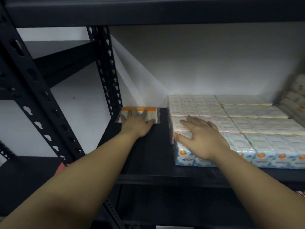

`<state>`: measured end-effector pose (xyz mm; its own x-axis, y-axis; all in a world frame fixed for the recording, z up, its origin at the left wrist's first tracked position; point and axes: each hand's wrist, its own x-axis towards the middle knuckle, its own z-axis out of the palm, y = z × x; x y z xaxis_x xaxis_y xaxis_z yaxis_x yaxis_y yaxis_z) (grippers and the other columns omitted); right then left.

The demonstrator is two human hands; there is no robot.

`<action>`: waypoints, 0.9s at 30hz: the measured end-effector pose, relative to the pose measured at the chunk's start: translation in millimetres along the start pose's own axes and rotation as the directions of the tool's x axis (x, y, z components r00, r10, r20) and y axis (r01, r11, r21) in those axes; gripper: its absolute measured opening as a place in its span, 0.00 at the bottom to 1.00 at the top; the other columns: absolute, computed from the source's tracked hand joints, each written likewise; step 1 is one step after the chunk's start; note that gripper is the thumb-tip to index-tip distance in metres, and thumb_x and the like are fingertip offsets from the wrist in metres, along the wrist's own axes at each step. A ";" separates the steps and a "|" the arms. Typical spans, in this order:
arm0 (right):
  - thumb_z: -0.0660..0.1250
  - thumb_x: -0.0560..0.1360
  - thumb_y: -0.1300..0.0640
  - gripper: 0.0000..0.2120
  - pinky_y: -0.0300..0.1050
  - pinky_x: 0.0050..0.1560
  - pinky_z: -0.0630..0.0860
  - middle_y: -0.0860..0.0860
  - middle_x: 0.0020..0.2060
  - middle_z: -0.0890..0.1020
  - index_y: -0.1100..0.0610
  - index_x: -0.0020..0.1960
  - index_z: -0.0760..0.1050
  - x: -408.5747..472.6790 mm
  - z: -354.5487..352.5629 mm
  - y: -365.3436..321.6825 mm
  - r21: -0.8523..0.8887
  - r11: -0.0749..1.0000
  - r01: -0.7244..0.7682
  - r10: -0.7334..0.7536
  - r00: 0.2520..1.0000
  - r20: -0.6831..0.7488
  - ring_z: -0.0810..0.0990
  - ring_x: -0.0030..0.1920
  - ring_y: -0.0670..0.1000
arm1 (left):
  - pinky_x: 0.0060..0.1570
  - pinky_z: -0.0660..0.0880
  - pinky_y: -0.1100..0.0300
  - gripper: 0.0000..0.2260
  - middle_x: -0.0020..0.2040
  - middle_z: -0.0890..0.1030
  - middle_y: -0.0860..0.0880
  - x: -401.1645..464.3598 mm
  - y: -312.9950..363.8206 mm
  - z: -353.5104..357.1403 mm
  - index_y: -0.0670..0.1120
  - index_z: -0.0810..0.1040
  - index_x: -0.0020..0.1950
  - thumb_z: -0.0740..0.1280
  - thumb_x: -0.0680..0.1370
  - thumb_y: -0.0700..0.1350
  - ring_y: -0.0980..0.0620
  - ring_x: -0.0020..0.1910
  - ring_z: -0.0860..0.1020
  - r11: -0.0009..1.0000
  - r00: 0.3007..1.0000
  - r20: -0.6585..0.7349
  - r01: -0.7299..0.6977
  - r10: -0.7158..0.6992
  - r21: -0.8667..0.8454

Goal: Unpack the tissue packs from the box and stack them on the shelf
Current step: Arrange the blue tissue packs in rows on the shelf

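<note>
Shelf [148, 156]: dark metal board, seen from just above and in front; bare strip running near to far between the lone pack and the stacked block.
Upright [107, 70]: black perforated post at far left of the bay, just left of the lone pack.
Wall [189, 60]: pale, plain, behind the shelf.
Single tissue pack [140, 114]: orange and white wrapper, lying at the far left of the shelf against the wall, long side left to right, clear film ends showing at both sides.
Left hand [137, 123]: reaching far in, palm down, fingers [134, 113] spread flat over the near face and top of the single tissue pack; pressing rather than pinching.
Stacked tissue packs [247, 123]: large block filling the right part of the shelf, rows running near to far, tops pale, near faces blue and white with orange dots; apart from the lone pack.
Right hand [203, 139]: palm down, fingers splayed, resting on the top near-left corner of the stacked tissue packs; thumb over the left edge; nothing gripped.
More packs [295, 95]: blurred pile at far right edge, details unreadable.
Box: out of frame.
</note>
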<state>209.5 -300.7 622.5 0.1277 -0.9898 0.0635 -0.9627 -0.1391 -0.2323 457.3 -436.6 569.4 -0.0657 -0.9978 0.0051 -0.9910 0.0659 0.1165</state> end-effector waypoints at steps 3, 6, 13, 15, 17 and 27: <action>0.50 0.77 0.25 0.38 0.57 0.82 0.46 0.43 0.83 0.55 0.40 0.82 0.57 0.0 -0.8 -0.3 -0.001 1.000 -0.002 0.002 1.000 -0.003 0.50 0.83 0.47 | 0.78 0.42 0.31 0.35 0.86 0.45 0.43 -5.4 3.8 3.5 0.59 0.49 0.85 0.47 0.80 0.72 0.39 0.84 0.43 1.000 0.999 0.035 -0.004 0.005 -0.014; 0.49 0.77 0.24 0.38 0.58 0.82 0.47 0.43 0.83 0.55 0.40 0.82 0.58 0.5 0.0 -0.2 -0.001 1.000 -0.003 0.003 1.000 -0.007 0.51 0.83 0.47 | 0.78 0.41 0.32 0.35 0.86 0.44 0.44 0.1 4.0 1.5 0.59 0.49 0.85 0.47 0.81 0.72 0.39 0.84 0.43 1.000 0.999 0.042 -0.008 0.008 -0.014; 0.50 0.77 0.24 0.38 0.57 0.82 0.47 0.42 0.83 0.55 0.40 0.82 0.58 -0.6 -0.7 0.1 0.016 1.000 -0.006 0.006 1.000 -0.009 0.51 0.83 0.47 | 0.78 0.42 0.31 0.35 0.85 0.45 0.43 14.0 3.5 -5.2 0.58 0.48 0.85 0.48 0.81 0.71 0.38 0.84 0.44 1.000 0.997 0.065 -0.030 0.030 -0.005; 0.50 0.77 0.24 0.38 0.57 0.82 0.47 0.43 0.83 0.55 0.40 0.82 0.59 -0.2 -0.3 0.0 0.017 1.000 -0.006 0.006 1.000 -0.011 0.51 0.83 0.47 | 0.78 0.42 0.31 0.35 0.85 0.45 0.43 16.2 3.1 -6.1 0.58 0.48 0.85 0.48 0.81 0.71 0.37 0.84 0.44 0.999 0.997 0.074 -0.036 0.036 -0.004; 0.50 0.77 0.24 0.38 0.57 0.82 0.48 0.43 0.83 0.56 0.40 0.82 0.59 -0.1 -0.5 -0.3 0.015 1.000 -0.006 0.006 1.000 -0.014 0.52 0.83 0.48 | 0.78 0.43 0.31 0.35 0.85 0.45 0.43 17.0 2.3 -6.3 0.58 0.47 0.85 0.48 0.81 0.71 0.37 0.84 0.44 0.999 0.996 0.077 -0.038 0.038 0.000; 0.52 0.78 0.26 0.36 0.57 0.81 0.49 0.44 0.83 0.57 0.41 0.81 0.61 -1.7 -3.8 -3.6 0.003 1.000 -0.009 0.009 1.000 -0.022 0.54 0.82 0.49 | 0.79 0.48 0.34 0.35 0.85 0.49 0.42 -31.3 17.2 -22.8 0.53 0.50 0.85 0.50 0.82 0.68 0.39 0.84 0.49 0.988 0.996 -0.045 -0.076 0.071 -0.134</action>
<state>211.9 -298.4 626.9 0.1140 -0.9900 0.0829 -0.9631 -0.1306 -0.2353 444.9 -404.3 593.9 -0.1304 -0.9898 0.0582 -0.9585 0.1408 0.2480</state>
